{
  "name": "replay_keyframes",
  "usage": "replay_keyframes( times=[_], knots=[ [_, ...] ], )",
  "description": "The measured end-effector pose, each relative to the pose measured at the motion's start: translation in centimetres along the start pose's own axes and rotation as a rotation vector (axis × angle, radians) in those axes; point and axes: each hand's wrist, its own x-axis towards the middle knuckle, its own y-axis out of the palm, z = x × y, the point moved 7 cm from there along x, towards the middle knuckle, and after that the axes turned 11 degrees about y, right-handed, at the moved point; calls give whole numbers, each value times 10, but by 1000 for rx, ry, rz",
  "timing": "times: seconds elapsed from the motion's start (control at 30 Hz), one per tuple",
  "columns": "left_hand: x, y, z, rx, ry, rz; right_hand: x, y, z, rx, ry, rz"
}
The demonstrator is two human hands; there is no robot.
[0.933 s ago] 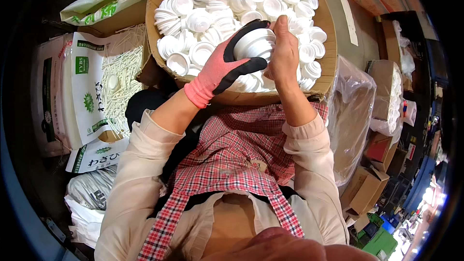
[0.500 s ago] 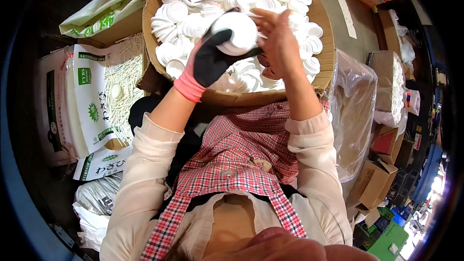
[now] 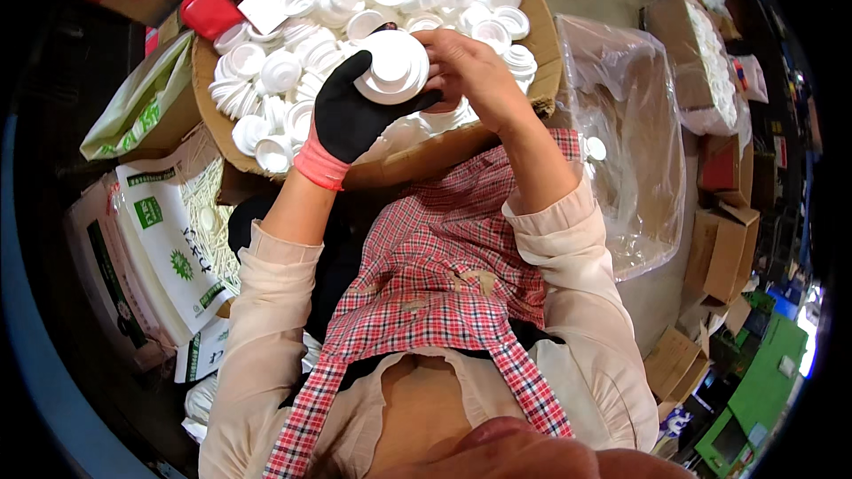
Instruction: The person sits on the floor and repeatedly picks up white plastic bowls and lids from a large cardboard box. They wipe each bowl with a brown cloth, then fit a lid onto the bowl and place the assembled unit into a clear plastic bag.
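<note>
Round white plastic lid (image 3: 391, 65), stepped concentric rings, between both hands' fingers (image 3: 424, 99)

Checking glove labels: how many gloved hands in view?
1. The left hand wears a black glove with pink cuff, holding a white cap; the right hand is bare.

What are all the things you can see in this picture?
white plastic cap: one, white, held in both hands above the box
loose caps: many, white, piled in the box
cardboard box: one, brown, round-looking, in front of the person
red pouch: one, red, at the box's upper left edge
clear plastic bag: one, see-through, right of the box
printed sacks: a few, white and green, at the left
small cartons: several, brown, at the right
checked apron: one, red and white, worn
left hand: black and pink glove
right hand: bare
</note>
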Motion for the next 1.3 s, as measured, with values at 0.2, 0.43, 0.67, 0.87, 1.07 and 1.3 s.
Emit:
replay_keyframes(
  times=[0.2,0.43,0.67,0.87,1.07,1.3],
  knots=[
    [3,5,-8,902,274,168,-25,-5,14,-393,-281,50],
    [-4,23,-20,1524,629,316,-36,2,17,-770,-626,-141],
    [-6,2,-16,818,206,-64,-27,16,7,-730,-578,-99],
    [-16,10,-28,1404,555,239,-24,25,7,-646,-500,-18],
    [-20,3,-30,1210,511,24,-22,31,8,-774,-628,-50],
    [-12,4,-33,1069,208,-104,-24,30,10,-566,-555,-18]
  ],
)
